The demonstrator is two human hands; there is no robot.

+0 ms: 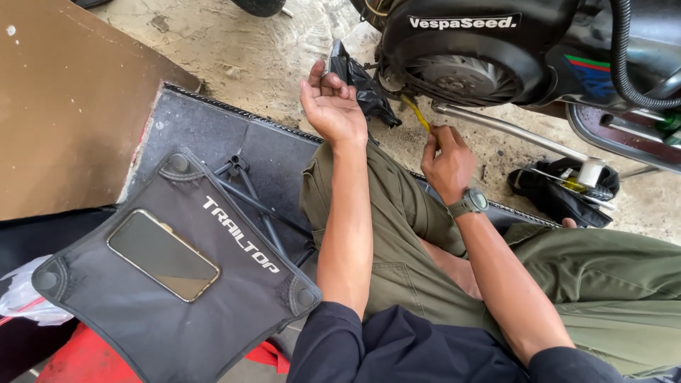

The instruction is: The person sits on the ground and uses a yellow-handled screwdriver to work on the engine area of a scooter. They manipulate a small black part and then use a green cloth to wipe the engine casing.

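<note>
My right hand [445, 162], with a grey watch on the wrist, grips a thin yellow-handled tool [418, 115] that points up under the black scooter engine cover [474, 50]. My left hand [330, 105] hangs palm up, fingers loosely curled, holding nothing, next to a crumpled black plastic bag [362, 85]. Both forearms stretch out over my olive-green trousers [404, 241].
A black folding stool [213, 298] at the left carries a smartphone [162, 254]. A black mat [213, 135] lies on the concrete floor beside a brown board [64, 99]. A chrome bar [511, 128] runs under the scooter; a black pouch with tools [567, 186] lies at the right.
</note>
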